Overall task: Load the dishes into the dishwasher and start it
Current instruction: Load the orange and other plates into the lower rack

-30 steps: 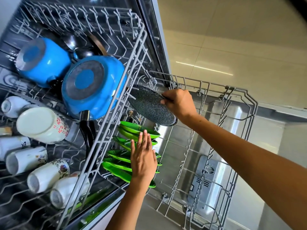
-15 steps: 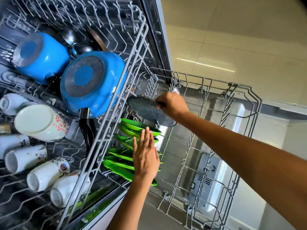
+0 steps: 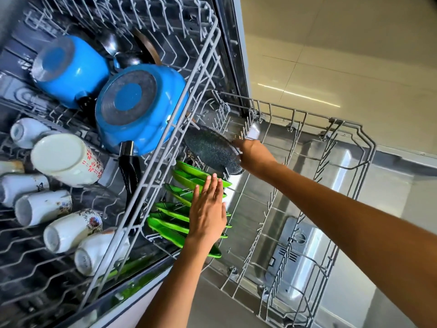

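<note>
The dishwasher stands open with both racks pulled out. My right hand (image 3: 254, 156) grips the edge of a dark speckled plate (image 3: 210, 150) and holds it tilted among the tines of the lower rack (image 3: 350, 129), just behind a row of several green plates (image 3: 175, 209). My left hand (image 3: 209, 209) hovers flat, fingers straight, over the green plates; whether it touches them is unclear. The upper rack (image 3: 170, 143) holds two blue pots (image 3: 139, 107), upside down, and several white cups (image 3: 66, 159) lying on their sides.
The right half of the lower rack has bare tines. The open dishwasher door (image 3: 298, 245) with its detergent compartment lies under that rack. Beige floor tiles (image 3: 331, 55) show beyond. A black pot handle (image 3: 130, 171) pokes down through the upper rack.
My right hand has carried the dark plate down and deeper into the lower rack, closer to the green plates. My left hand has stayed over the green plates.
</note>
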Action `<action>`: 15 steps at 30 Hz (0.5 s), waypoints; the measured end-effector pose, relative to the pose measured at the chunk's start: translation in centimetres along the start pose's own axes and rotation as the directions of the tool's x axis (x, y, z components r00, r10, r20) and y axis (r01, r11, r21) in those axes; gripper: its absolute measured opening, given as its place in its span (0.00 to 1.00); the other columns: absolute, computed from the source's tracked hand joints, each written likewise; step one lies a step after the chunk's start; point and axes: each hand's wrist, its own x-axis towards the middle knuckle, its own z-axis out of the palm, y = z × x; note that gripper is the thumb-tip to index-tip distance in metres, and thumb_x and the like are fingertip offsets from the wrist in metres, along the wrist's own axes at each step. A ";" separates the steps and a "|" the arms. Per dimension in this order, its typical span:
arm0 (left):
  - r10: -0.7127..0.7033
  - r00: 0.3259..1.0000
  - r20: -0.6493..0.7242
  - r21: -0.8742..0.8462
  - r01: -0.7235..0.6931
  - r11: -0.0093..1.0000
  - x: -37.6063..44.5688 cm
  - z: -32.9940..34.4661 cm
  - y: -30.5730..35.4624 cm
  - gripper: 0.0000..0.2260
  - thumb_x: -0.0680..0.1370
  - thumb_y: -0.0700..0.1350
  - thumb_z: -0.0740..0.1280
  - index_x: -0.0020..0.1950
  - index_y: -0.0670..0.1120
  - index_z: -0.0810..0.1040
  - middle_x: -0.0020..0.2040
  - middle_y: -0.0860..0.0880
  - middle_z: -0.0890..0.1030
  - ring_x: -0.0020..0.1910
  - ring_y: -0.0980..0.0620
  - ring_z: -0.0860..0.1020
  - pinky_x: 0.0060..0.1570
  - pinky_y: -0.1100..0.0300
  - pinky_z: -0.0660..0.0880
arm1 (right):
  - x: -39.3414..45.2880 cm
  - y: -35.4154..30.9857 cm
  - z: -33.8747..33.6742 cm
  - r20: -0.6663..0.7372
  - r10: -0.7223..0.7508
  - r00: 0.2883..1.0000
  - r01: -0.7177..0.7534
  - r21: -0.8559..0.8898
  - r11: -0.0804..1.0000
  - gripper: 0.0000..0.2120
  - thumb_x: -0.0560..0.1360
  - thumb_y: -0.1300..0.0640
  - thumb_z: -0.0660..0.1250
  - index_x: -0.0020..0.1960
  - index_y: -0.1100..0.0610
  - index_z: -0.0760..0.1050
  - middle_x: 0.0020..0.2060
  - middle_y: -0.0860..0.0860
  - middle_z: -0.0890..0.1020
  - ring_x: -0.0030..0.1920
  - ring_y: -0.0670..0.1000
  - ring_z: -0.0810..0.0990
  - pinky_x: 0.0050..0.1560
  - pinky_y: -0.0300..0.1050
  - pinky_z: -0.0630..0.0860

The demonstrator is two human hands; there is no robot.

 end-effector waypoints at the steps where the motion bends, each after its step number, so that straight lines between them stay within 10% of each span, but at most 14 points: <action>1: 0.014 1.000 -0.009 -0.019 -0.014 1.000 -0.3 -0.5 0.2 0.26 0.82 0.46 0.56 0.78 0.44 0.51 0.78 0.46 0.47 0.77 0.50 0.46 0.71 0.55 0.37 | -1.2 0.6 0.0 -0.044 0.022 0.999 -0.022 0.001 1.000 0.20 0.77 0.67 0.59 0.67 0.56 0.70 0.54 0.59 0.79 0.46 0.57 0.79 0.47 0.44 0.77; 5: 0.007 0.987 -0.160 -0.137 -0.029 0.990 -3.3 -2.1 1.8 0.18 0.78 0.43 0.60 0.66 0.39 0.75 0.69 0.40 0.71 0.68 0.42 0.70 0.69 0.47 0.60 | -7.2 2.2 0.6 -0.126 -0.014 0.992 0.017 0.028 0.999 0.15 0.76 0.62 0.62 0.62 0.56 0.74 0.57 0.58 0.80 0.53 0.60 0.80 0.55 0.56 0.76; 15: -0.240 0.893 -0.380 -0.298 0.127 0.946 -24.7 -10.8 6.1 0.19 0.80 0.48 0.55 0.63 0.40 0.77 0.68 0.41 0.73 0.68 0.43 0.70 0.66 0.48 0.62 | -28.5 -3.9 -2.0 -0.202 -0.401 0.893 0.386 -0.112 0.916 0.14 0.71 0.64 0.66 0.55 0.55 0.78 0.49 0.53 0.82 0.37 0.59 0.82 0.29 0.52 0.79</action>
